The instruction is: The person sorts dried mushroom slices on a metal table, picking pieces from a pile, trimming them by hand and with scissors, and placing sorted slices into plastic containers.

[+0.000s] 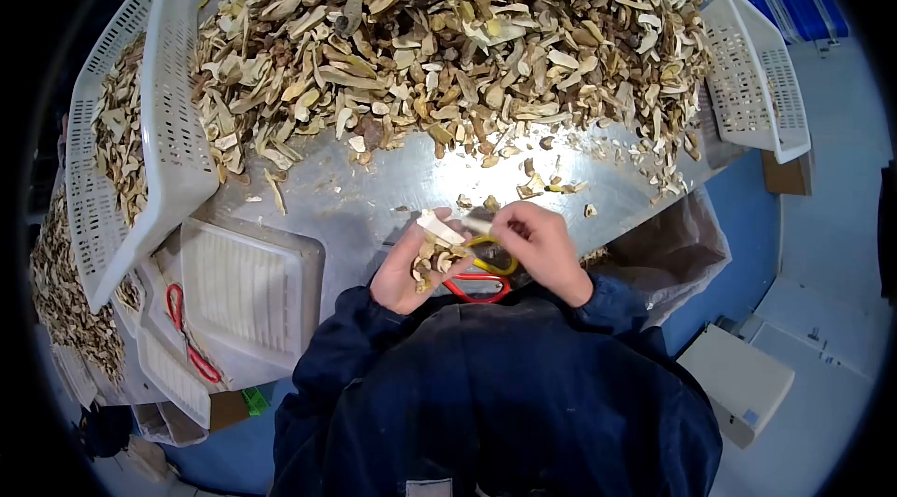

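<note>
Close to my body, my left hand (397, 275) is cupped palm up, its fingers curled around several dried mushroom slices (439, 259), with a pale broad one on top. Just to the right, my right hand (542, 249) pinches a pale mushroom slice (479, 225), slightly blurred, near the left hand's fingertips. Below and between the hands lie red scissor handles (482, 297) and a yellow handle loop (507, 265); their blades are hidden. Beyond both hands, a large pile of dried mushroom slices (420, 67) covers the far part of the metal table (364, 189).
A white perforated basket (177, 123) with slices stands tilted at left; another white basket (747, 77) is at right. A white plastic tray (243, 282) and red-handled scissors (187, 338) lie at lower left. A lined bin (682, 245) stands beside the table's right edge.
</note>
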`<state>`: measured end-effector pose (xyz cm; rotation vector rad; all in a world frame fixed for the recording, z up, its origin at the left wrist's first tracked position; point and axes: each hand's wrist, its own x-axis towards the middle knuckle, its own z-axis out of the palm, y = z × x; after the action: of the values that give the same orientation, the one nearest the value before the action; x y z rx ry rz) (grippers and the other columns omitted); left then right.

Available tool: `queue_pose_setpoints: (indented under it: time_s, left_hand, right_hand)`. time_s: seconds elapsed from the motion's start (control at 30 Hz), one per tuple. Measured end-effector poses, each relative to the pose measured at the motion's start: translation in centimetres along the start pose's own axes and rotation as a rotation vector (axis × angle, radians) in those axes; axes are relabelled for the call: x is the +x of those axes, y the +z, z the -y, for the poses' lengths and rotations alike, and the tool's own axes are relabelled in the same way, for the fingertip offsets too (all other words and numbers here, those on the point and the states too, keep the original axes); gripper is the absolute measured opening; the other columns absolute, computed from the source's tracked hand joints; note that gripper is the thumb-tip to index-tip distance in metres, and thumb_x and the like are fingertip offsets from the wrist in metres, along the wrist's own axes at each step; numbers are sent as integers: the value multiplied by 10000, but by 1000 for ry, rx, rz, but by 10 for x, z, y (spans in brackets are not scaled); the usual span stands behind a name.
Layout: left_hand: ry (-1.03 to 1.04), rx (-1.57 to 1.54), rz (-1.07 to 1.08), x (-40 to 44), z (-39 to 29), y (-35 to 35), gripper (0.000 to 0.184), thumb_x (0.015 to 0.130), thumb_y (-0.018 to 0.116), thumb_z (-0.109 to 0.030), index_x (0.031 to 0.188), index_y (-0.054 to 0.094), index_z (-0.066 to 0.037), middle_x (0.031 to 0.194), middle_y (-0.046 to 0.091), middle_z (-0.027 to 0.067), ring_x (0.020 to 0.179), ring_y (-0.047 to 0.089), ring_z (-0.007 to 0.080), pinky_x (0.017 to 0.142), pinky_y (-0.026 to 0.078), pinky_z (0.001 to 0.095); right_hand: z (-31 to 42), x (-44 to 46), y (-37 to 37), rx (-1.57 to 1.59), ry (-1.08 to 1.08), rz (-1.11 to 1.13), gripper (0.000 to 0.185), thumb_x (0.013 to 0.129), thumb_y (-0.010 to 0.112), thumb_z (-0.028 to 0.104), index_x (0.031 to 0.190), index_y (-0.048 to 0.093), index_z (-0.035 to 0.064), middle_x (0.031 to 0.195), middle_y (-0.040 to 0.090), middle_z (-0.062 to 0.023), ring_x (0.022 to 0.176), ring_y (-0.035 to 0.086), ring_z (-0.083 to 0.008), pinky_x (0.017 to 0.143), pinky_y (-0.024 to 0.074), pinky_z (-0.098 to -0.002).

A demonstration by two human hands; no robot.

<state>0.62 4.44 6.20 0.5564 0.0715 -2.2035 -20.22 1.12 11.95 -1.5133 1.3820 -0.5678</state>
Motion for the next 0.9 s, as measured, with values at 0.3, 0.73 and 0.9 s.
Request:
queue_pose_setpoints:
  time_s: [0.3,0.73,0.9]
  left_hand:
    - [-56,25,-30,2,9,2,190,965,473,-178,1139,510,-111,918,579,15,971,581,191,994,414,501]
    - [-160,22,43,9,12,7,240,975,459,-264,1155,490,-109,1111,528,48,1109,514,218,988,430,467]
    - [-217,-11,40,12,20,3,321,980,417,-361,1146,510,-102,1101,540,57,1089,527,221,986,431,477]
  right_hand:
    - [-30,62,4,-630,-226,-259,151,802,645,131,938,614,72,832,617,-116,662,613,-272,594,487,-343]
    - [-21,64,-15,-511,-119,-324,168,816,618,210,882,640,57,764,637,-144,683,628,-320,599,494,-384]
    - [-17,54,-9,-337,-196,-205,135,835,635,179,819,647,45,637,611,-88,578,614,-216,528,456,-319]
